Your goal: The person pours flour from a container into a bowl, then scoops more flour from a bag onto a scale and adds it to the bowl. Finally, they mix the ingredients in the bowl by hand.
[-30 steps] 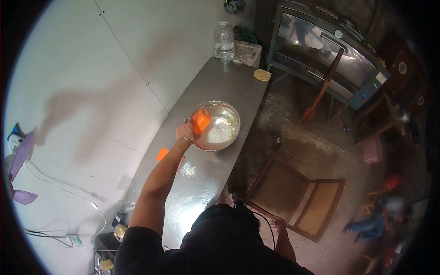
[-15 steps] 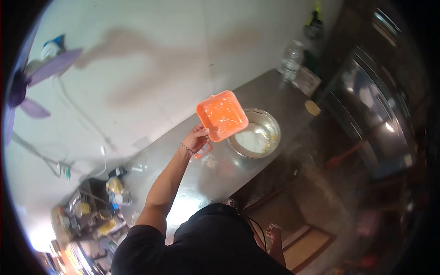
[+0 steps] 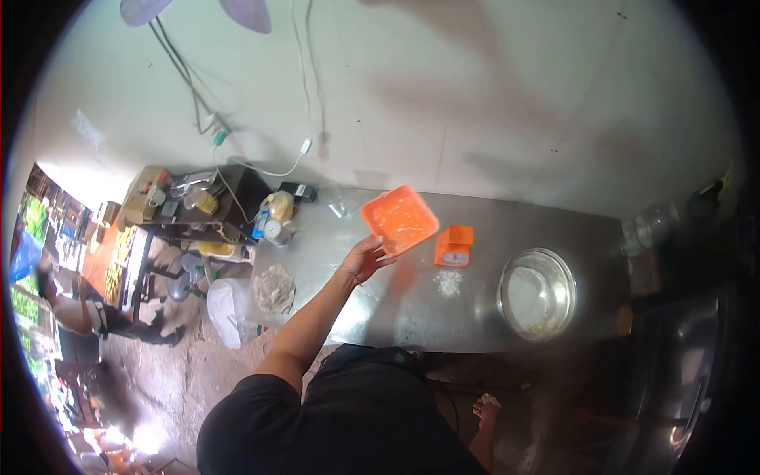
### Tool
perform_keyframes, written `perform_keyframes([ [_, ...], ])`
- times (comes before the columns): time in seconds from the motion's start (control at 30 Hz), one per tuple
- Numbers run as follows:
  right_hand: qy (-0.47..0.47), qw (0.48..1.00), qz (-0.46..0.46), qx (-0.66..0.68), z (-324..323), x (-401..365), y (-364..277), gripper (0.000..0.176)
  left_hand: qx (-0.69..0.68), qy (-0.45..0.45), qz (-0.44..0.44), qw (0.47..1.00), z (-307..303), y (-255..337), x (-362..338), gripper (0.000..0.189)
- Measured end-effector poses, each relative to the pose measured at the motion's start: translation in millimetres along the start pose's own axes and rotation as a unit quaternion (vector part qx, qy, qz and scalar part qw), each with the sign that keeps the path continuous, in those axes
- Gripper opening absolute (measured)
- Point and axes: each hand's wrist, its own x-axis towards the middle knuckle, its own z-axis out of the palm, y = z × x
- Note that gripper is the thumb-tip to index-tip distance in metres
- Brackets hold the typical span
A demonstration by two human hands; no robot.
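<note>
My left hand (image 3: 366,260) grips the near left edge of an orange square scale pan (image 3: 402,220), tilted above the steel table, with white powder clinging inside. Right of the pan stands an orange kitchen scale (image 3: 454,255) with a round dial. A patch of white powder (image 3: 449,283) lies in front of it. Farther right is a steel mixing bowl (image 3: 571,294) holding white powder (image 3: 526,294). My right hand (image 3: 487,407) hangs low beside my body, below the table edge. White residue coats its loosely bent fingers, which hold nothing I can see.
On the steel table's (image 3: 380,313) left end lie a crumpled pale bag (image 3: 274,289) and a white-lidded jar (image 3: 275,232). A shelf (image 3: 245,194) of containers stands farther left. Plastic bottles (image 3: 653,226) stand at the far right by the wall. A person (image 3: 75,313) is at far left.
My view has turned to the left. The pan in my left hand has moved left, from beside the bowl to left of the scale. My right hand still hangs low.
</note>
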Motion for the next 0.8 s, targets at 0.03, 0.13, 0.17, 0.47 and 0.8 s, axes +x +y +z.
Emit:
perform_keyframes([
  [0.03, -0.008, 1.000, -0.002, -0.017, 1, 7, -4, 0.004, -0.013, 0.038, 0.003, 0.999, -22, -5, -9, 0.059],
  [0.13, -0.037, 0.999, -0.016, -0.025, 11, 11, -19, 0.008, -0.029, 0.141, -0.039, 0.989, -98, -28, -33, 0.056],
  [0.17, -0.029, 0.999, -0.017, -0.033, 15, 10, -23, 0.009, -0.036, 0.164, -0.048, 0.985, -119, -39, -39, 0.056],
  [0.47, 0.006, 0.997, -0.073, -0.001, 30, -25, -16, 0.014, -0.103, 0.199, -0.140, 0.964, -169, -60, 6, 0.063],
  [0.8, 0.179, 0.978, -0.028, 0.100, 38, -129, 121, 0.031, -0.058, 0.127, -0.161, 0.977, -163, -28, 130, 0.050],
])
